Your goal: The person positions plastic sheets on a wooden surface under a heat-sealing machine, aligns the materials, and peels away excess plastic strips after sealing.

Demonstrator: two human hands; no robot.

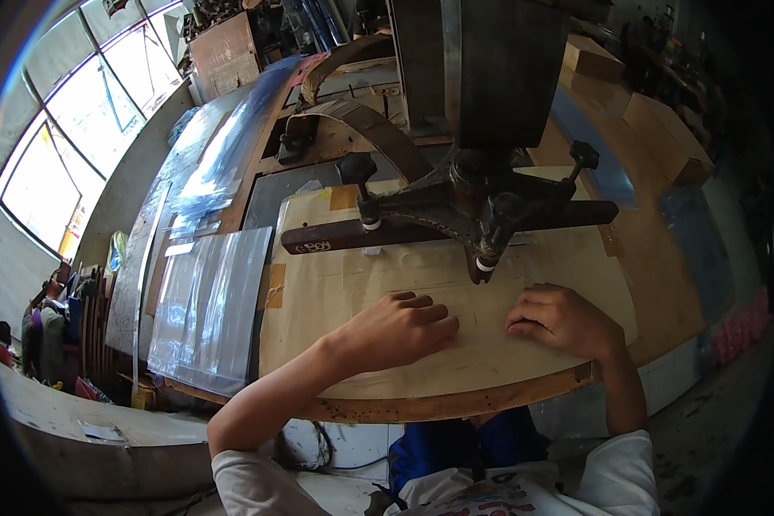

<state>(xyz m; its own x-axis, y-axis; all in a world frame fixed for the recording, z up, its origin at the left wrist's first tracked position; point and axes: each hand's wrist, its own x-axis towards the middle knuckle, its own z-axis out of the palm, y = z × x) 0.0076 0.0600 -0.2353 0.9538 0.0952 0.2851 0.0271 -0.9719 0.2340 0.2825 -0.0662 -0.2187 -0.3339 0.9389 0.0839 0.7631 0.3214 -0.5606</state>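
Note:
My left hand (402,328) rests low over the pale yellowish work surface (318,297), its fingers curled and bunched together. To its right, my right hand (563,320) is closed too, with thumb and fingers drawn in close to the same surface. Whatever is under or between the fingers, if anything, is hidden; a faint sheen lies between the hands. Just beyond them stands a dark metal press head (482,202) with black knobs, clamped over a long dark bar (335,236) that spans the surface.
Clear plastic sheets (202,310) lie stacked at the left, with more clear film (224,163) behind. Cardboard boxes (662,129) stand at the far right. A curved strap or hose (370,129) arches behind the bar. The table's wooden front edge (456,398) is near my body.

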